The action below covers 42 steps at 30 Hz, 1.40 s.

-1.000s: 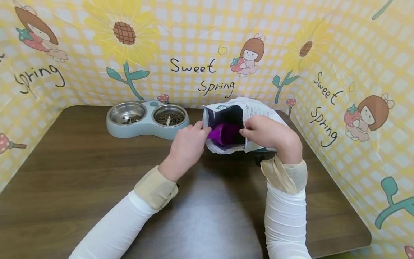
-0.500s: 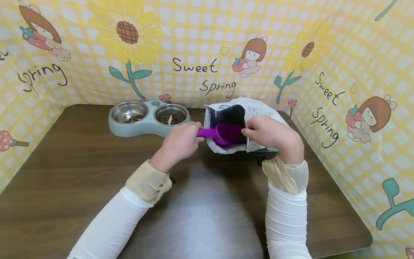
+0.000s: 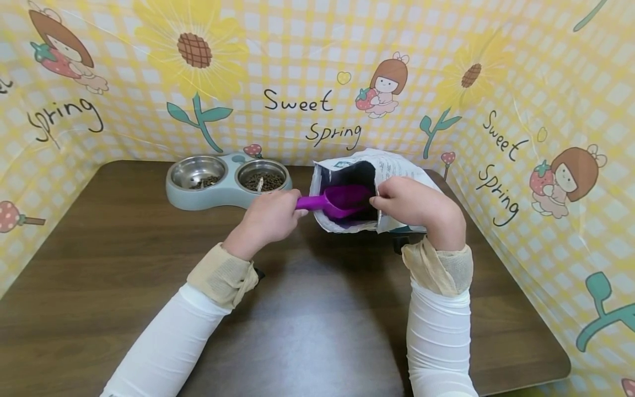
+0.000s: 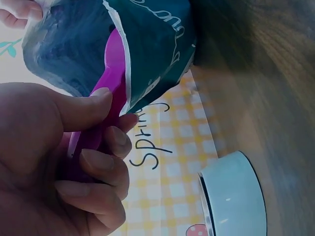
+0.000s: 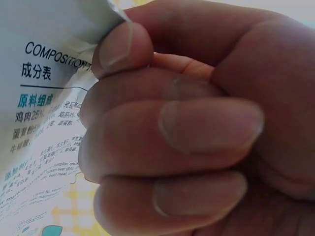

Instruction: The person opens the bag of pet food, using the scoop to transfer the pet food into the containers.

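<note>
My left hand (image 3: 270, 216) grips the handle of a purple scoop (image 3: 342, 199), its fingers curled round it in the left wrist view. The scoop's bowl lies within the mouth of a white and teal pet food bag (image 3: 409, 165), which lies on its side with its dark inside facing left. What the scoop holds is hard to make out. At the bag's opening, my right hand (image 3: 414, 205) pinches the edge; the right wrist view shows thumb and curled fingers on the printed bag (image 5: 44, 113).
A pale blue double feeder (image 3: 213, 199) with two steel bowls stands left of the bag at the table's back. Brown kibble (image 3: 265, 182) lies in both bowls. A small black object (image 3: 399, 244) sits under the bag's front. Patterned cloth walls (image 3: 297, 66) border the wooden table (image 3: 124, 259).
My left hand has drawn back leftward from the bag's mouth, bringing the scoop's handle out into sight. The scoop's bowl has risen slightly. My right hand stays on the bag's edge.
</note>
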Tool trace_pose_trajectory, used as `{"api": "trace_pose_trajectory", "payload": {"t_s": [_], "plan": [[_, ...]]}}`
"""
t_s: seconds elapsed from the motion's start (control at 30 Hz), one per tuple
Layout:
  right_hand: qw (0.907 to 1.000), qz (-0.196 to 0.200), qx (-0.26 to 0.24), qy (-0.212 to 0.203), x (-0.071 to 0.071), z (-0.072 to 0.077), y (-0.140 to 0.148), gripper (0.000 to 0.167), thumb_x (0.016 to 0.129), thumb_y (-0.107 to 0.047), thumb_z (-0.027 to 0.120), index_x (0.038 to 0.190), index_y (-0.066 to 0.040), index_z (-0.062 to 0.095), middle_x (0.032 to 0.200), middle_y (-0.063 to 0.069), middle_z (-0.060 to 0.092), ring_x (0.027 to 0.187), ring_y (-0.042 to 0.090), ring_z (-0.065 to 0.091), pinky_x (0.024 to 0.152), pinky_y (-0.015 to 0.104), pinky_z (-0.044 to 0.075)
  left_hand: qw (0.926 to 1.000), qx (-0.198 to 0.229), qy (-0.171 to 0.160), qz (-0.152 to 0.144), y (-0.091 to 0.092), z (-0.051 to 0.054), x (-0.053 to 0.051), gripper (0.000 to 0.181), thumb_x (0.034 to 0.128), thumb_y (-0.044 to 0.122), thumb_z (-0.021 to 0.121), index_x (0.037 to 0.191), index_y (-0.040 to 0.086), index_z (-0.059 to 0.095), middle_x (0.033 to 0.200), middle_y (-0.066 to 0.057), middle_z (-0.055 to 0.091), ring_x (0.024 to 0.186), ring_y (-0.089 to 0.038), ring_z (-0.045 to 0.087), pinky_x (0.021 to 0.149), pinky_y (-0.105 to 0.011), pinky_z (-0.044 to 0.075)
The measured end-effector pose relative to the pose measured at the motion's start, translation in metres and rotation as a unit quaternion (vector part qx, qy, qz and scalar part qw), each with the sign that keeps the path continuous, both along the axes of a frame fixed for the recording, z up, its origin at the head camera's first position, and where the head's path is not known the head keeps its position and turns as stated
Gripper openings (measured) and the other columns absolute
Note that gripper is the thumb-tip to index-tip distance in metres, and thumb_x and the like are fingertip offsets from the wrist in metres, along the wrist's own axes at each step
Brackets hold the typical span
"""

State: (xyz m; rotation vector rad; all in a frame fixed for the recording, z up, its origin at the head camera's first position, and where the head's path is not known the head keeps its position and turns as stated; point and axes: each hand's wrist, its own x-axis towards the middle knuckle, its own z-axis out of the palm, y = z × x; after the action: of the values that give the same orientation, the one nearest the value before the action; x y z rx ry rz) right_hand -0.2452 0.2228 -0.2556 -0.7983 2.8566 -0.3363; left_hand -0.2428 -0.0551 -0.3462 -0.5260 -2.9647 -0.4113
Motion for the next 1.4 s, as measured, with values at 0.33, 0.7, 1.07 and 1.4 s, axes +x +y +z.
{"api": "trace_pose_trajectory", "payload": {"t_s": [0.33,0.7,1.07,1.4], "plan": [[1.0,-0.005,0.001,-0.002,0.001,0.0,0.001,0.042,0.11,-0.025,0.057,0.069,-0.014,0.054,0.068,-0.004,0.044,0.069,0.018,0.049,0.071,0.034,0.041,0.9993,-0.026,-0.018,-0.022,-0.008,-0.001,0.001,0.029,0.1101,0.03,0.061,0.111,0.001,0.059,0.093,-0.015,0.071,0.087,-0.034,0.071,0.086,-0.054,0.06],[0.9999,-0.009,-0.002,-0.005,0.002,0.002,0.002,0.042,0.11,-0.026,0.057,0.07,-0.014,0.055,0.068,-0.004,0.044,0.069,0.018,0.049,0.07,0.034,0.041,0.9984,-0.029,-0.031,-0.038,-0.017,-0.001,-0.002,0.025,0.1109,0.029,0.06,0.106,0.004,0.058,0.088,-0.012,0.068,0.084,-0.032,0.07,0.087,-0.055,0.06],[0.9999,-0.013,-0.004,-0.005,0.003,0.002,0.004,0.042,0.11,-0.026,0.057,0.07,-0.014,0.054,0.069,-0.004,0.045,0.068,0.018,0.049,0.07,0.034,0.041,0.9981,-0.014,-0.044,-0.042,-0.019,0.002,-0.001,0.024,0.1115,0.028,0.059,0.107,0.005,0.058,0.087,-0.011,0.064,0.084,-0.03,0.067,0.086,-0.052,0.058],[0.9998,-0.018,-0.01,-0.009,0.003,0.002,0.005,0.043,0.111,-0.026,0.056,0.07,-0.014,0.052,0.069,-0.003,0.045,0.069,0.018,0.049,0.071,0.034,0.041,0.9972,-0.012,-0.063,-0.04,-0.023,0.011,0.003,0.024,0.1126,0.03,0.058,0.111,0.006,0.059,0.089,-0.009,0.064,0.079,-0.026,0.064,0.079,-0.047,0.057]]}}
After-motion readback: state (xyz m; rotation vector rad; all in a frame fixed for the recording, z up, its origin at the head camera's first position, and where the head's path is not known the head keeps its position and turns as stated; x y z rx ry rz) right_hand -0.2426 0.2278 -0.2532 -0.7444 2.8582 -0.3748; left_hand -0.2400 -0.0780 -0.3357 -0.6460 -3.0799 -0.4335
